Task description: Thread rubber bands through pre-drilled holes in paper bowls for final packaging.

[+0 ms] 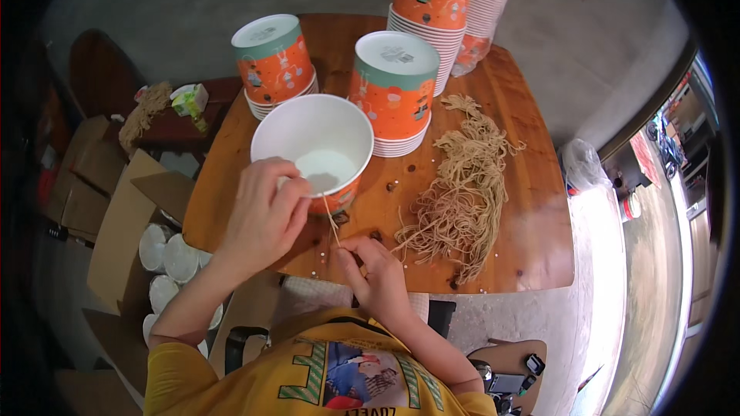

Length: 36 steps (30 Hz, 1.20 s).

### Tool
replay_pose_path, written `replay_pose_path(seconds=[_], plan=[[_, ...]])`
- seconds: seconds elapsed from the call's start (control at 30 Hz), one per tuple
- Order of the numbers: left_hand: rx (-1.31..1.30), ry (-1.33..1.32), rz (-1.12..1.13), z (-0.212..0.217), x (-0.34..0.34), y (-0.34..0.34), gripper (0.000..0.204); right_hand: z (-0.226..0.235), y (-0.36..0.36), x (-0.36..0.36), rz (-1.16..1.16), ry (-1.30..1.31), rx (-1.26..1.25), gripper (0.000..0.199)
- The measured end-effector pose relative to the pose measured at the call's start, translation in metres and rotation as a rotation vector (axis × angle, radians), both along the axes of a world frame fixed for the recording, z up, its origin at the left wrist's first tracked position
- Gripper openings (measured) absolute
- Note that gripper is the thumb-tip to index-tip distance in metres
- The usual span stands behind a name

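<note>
An orange paper bucket [351,199] with a white inside stands upright on the wooden table, its mouth tipped slightly toward me. My left hand [266,212] is closed at its near rim, fingers reaching over the edge and thumb close to the string. A thin beige string [332,222] runs from the rim down toward me. Thumb and fingers of my right hand [376,273] pinch its lower part just above the table's near edge. Right of the bucket lies a loose, tangled heap of beige strings [466,192].
Upside-down bucket stacks stand behind: one at left [274,69], one in the middle [393,96], a taller one [432,0] and a plastic-wrapped one [489,0]. An open carton [123,239] with white round containers sits left of the table [532,239]. White bits dot the near tabletop.
</note>
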<state>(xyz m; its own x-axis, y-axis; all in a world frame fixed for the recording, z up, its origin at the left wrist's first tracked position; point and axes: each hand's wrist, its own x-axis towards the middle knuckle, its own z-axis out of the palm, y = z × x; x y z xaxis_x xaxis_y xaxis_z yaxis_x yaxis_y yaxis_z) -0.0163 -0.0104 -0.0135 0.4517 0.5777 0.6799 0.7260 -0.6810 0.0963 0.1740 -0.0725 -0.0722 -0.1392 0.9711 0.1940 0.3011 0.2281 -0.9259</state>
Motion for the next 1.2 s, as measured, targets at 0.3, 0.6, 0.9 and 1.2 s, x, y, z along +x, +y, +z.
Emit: replay_pose_path(seconds=[0.3,0.6,0.9,1.2], plan=[[-1.104,-1.049,-0.063,-0.036,0.013,-0.034,0.015,-0.001,0.009,-0.015,0.017,-0.180,0.407,0.013],[-1.297,-1.479,-0.210,-0.043,0.023,-0.031,0.011,-0.001,0.011,-0.015,0.074,-0.404,0.539,0.013],[-0.984,-1.547,-0.112,-0.045,0.032,-0.016,0.017,-0.012,0.005,-0.017,0.083,-0.523,0.629,0.023],[-0.761,-1.272,0.012,-0.061,0.031,0.002,0.021,-0.012,0.030,0.002,0.170,-0.358,0.613,0.020]])
